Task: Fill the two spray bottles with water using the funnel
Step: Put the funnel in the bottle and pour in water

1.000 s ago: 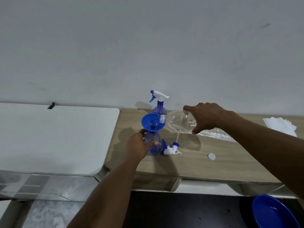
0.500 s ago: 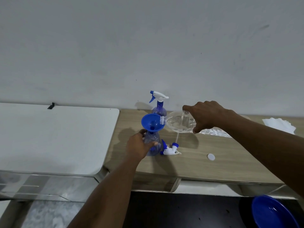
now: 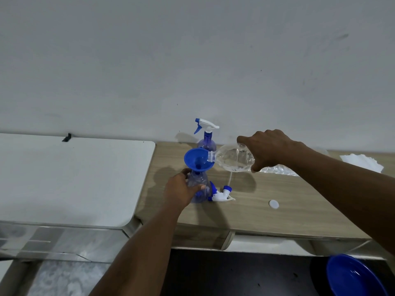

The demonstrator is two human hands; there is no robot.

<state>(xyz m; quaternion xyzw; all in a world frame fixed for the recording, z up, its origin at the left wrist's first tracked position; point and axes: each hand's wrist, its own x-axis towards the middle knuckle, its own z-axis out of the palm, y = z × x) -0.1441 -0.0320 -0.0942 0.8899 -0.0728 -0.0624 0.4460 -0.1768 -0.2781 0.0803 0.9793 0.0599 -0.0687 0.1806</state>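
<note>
Round blue plastic bowl (image 3: 352,278), nearest, low at the right, below the front edge of the light wooden counter (image 3: 277,218). White rounded-corner tabletop (image 3: 74,178), abutting the counter's left edge. Small white round cap (image 3: 274,204), flat on the counter, mid-depth, right of centre. Detached white-and-blue trigger spray head (image 3: 221,194), lying on its side with its thin tube running back, just right of the open bottle. Left hand (image 3: 181,190), fingers and thumb curled round the body of the translucent blue-tinted plastic spray bottle (image 3: 197,178), which stands upright near the counter's left edge, headless. Blue plastic funnel (image 3: 197,160), seated in that bottle's neck. Clear plastic water bottle (image 3: 232,160), uncapped, tipped almost horizontal, mouth at the funnel's right rim, water lying along its lower side; whether water is running cannot be told. Right hand (image 3: 271,150), gripping the water bottle from above at its rear. Crinkled clear plastic wrap (image 3: 280,169), on the counter behind the right forearm. Second blue-tinted spray bottle (image 3: 206,138), trigger head fitted, upright at the back edge. White paper sheets (image 3: 363,162), near the back right.
</note>
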